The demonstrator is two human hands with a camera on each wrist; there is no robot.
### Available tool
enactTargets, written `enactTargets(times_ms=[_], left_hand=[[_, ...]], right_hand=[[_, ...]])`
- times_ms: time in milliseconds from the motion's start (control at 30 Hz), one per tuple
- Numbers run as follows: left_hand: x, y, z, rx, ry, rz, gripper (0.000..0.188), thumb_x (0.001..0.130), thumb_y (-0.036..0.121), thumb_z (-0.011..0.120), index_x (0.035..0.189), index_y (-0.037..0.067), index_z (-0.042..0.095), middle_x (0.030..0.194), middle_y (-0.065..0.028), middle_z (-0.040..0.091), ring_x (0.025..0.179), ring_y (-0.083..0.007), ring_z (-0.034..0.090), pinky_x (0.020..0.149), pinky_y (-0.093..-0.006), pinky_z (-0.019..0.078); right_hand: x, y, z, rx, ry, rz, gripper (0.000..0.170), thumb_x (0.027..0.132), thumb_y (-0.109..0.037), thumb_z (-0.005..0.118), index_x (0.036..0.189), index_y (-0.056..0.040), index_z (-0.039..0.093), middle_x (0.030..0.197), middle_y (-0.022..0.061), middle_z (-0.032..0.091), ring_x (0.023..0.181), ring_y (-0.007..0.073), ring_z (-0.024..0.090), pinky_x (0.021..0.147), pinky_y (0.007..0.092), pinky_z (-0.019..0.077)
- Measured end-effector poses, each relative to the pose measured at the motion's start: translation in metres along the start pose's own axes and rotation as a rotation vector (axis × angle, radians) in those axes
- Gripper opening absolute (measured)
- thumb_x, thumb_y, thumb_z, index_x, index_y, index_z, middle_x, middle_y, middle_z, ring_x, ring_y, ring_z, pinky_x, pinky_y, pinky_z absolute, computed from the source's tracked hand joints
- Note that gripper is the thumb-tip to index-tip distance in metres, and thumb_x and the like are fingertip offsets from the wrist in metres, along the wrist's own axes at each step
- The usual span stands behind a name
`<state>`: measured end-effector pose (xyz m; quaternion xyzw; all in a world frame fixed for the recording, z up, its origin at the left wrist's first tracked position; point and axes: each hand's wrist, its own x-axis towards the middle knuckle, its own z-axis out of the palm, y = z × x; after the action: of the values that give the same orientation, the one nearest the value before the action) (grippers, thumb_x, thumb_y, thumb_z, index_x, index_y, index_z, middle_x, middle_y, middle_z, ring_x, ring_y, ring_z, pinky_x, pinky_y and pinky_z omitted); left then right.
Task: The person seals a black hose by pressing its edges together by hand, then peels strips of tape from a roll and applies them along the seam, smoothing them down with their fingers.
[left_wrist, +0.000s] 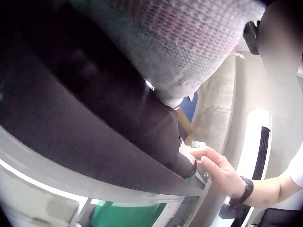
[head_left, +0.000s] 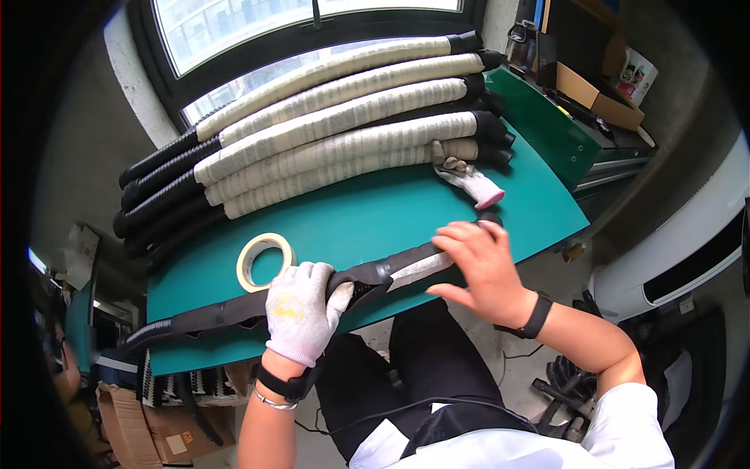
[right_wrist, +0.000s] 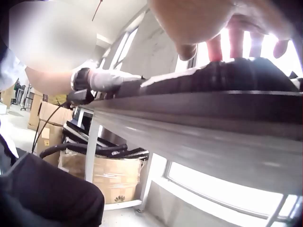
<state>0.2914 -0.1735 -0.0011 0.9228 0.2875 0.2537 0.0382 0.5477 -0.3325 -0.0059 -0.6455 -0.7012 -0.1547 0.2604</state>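
A long black corrugated hose (head_left: 148, 334) with a dark fabric wrap around it lies along the near edge of the green table. My left hand (head_left: 301, 306), in a pale knit glove, grips the wrapped hose near its middle, thumb on the near side. To the right of it the wrap gapes, and a whitish strip (head_left: 420, 270) shows along the hose. My bare right hand (head_left: 486, 270) lays its extended fingers on the hose near its right end, thumb held apart. In the right wrist view those fingertips (right_wrist: 236, 47) touch the top of the dark wrap (right_wrist: 227, 75).
A roll of cream tape (head_left: 244, 266) lies beyond the left hand. Several hoses in pale wrapping (head_left: 336, 98) are stacked at the back of the table (head_left: 359, 207). A loose glove (head_left: 473, 184) lies at their right end. Cardboard boxes (right_wrist: 116, 179) stand under the table.
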Motion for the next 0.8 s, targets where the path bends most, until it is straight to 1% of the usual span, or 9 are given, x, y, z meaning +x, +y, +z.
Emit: enactTargets(times_ms=[67, 167, 200, 300, 333, 467, 567, 633, 800], left_hand=[[0.001, 0.0, -0.001, 0.012, -0.011, 0.003, 0.025, 0.09, 0.028, 0.075, 0.103, 0.008, 0.068, 0.095, -0.0121, 0.068, 0.094, -0.0356, 0.065, 0.083, -0.0459, 0.0495], [0.0, -0.002, -0.002, -0.016, -0.01, 0.011, 0.025, 0.092, 0.029, 0.074, 0.103, 0.008, 0.069, 0.097, -0.0121, 0.069, 0.094, -0.0371, 0.065, 0.082, -0.0469, 0.05], [0.0, -0.002, -0.01, -0.058, -0.081, -0.022, 0.024, 0.096, 0.021, 0.07, 0.114, 0.005, 0.069, 0.107, -0.0144, 0.07, 0.102, -0.036, 0.067, 0.09, -0.044, 0.0521], [-0.01, -0.013, -0.016, -0.485, 0.15, -0.033, 0.037, 0.094, 0.021, 0.073, 0.127, 0.005, 0.066, 0.118, -0.0168, 0.069, 0.111, -0.0351, 0.066, 0.098, -0.0429, 0.0512], [-0.016, -0.018, -0.028, -0.448, 0.129, -0.055, 0.044, 0.095, 0.015, 0.07, 0.136, 0.004, 0.062, 0.127, -0.02, 0.066, 0.118, -0.0374, 0.064, 0.105, -0.0426, 0.0495], [-0.041, -0.051, -0.053, -0.075, 0.11, -0.053, 0.051, 0.093, 0.028, 0.075, 0.136, 0.003, 0.062, 0.126, -0.0202, 0.066, 0.118, -0.0401, 0.062, 0.105, -0.0471, 0.048], [-0.058, -0.071, -0.066, -0.019, -0.009, -0.085, 0.053, 0.09, 0.027, 0.077, 0.135, 0.002, 0.062, 0.125, -0.0195, 0.066, 0.116, -0.0397, 0.062, 0.103, -0.0477, 0.0485], [-0.058, -0.074, -0.068, -0.013, -0.031, 0.031, 0.058, 0.084, 0.025, 0.082, 0.134, 0.002, 0.062, 0.123, -0.0179, 0.066, 0.114, -0.0376, 0.063, 0.102, -0.0477, 0.0488], [-0.043, -0.071, -0.06, 0.075, -0.049, 0.029, 0.058, 0.083, 0.034, 0.083, 0.129, 0.003, 0.066, 0.119, -0.0183, 0.067, 0.111, -0.0388, 0.063, 0.099, -0.0461, 0.0505]], right_hand=[[0.015, -0.013, 0.014, 0.063, -0.058, -0.056, 0.066, 0.088, -0.046, 0.079, 0.138, -0.0084, 0.059, 0.135, 0.0111, 0.062, 0.13, 0.0279, 0.057, 0.114, 0.0516, 0.0333], [0.033, -0.023, 0.037, -0.015, -0.114, -0.096, 0.054, 0.089, -0.047, 0.077, 0.126, -0.0113, 0.061, 0.113, 0.0068, 0.064, 0.108, 0.0256, 0.062, 0.097, 0.0453, 0.0418], [0.034, -0.025, 0.038, -0.028, -0.124, -0.097, 0.053, 0.089, -0.047, 0.076, 0.126, -0.0113, 0.062, 0.112, 0.0062, 0.064, 0.107, 0.0253, 0.062, 0.095, 0.0444, 0.0415], [0.037, -0.022, 0.035, -0.059, -0.155, -0.113, 0.052, 0.09, -0.046, 0.075, 0.126, -0.0113, 0.062, 0.109, 0.0054, 0.064, 0.104, 0.0249, 0.061, 0.091, 0.0426, 0.0411], [0.037, -0.021, 0.035, -0.055, -0.167, -0.117, 0.052, 0.09, -0.046, 0.075, 0.126, -0.0113, 0.062, 0.109, 0.0057, 0.064, 0.104, 0.0252, 0.061, 0.091, 0.0425, 0.0412], [0.035, -0.013, 0.02, -0.044, -0.217, -0.125, 0.05, 0.09, -0.045, 0.075, 0.124, -0.0106, 0.063, 0.107, 0.0066, 0.064, 0.105, 0.0262, 0.062, 0.094, 0.0424, 0.0423], [0.025, 0.008, -0.001, -0.026, -0.268, -0.13, 0.051, 0.089, -0.042, 0.076, 0.125, -0.009, 0.063, 0.108, 0.0071, 0.065, 0.105, 0.026, 0.063, 0.096, 0.0429, 0.0425], [0.022, 0.027, -0.005, -0.021, -0.29, -0.148, 0.05, 0.09, -0.039, 0.076, 0.128, -0.0086, 0.063, 0.11, 0.0076, 0.065, 0.108, 0.0272, 0.062, 0.098, 0.0451, 0.0421], [0.022, 0.017, -0.001, -0.045, -0.373, -0.045, 0.09, 0.09, -0.052, 0.074, 0.156, -0.0017, 0.039, 0.143, 0.0148, 0.053, 0.132, 0.0315, 0.051, 0.112, 0.0499, 0.0341]])
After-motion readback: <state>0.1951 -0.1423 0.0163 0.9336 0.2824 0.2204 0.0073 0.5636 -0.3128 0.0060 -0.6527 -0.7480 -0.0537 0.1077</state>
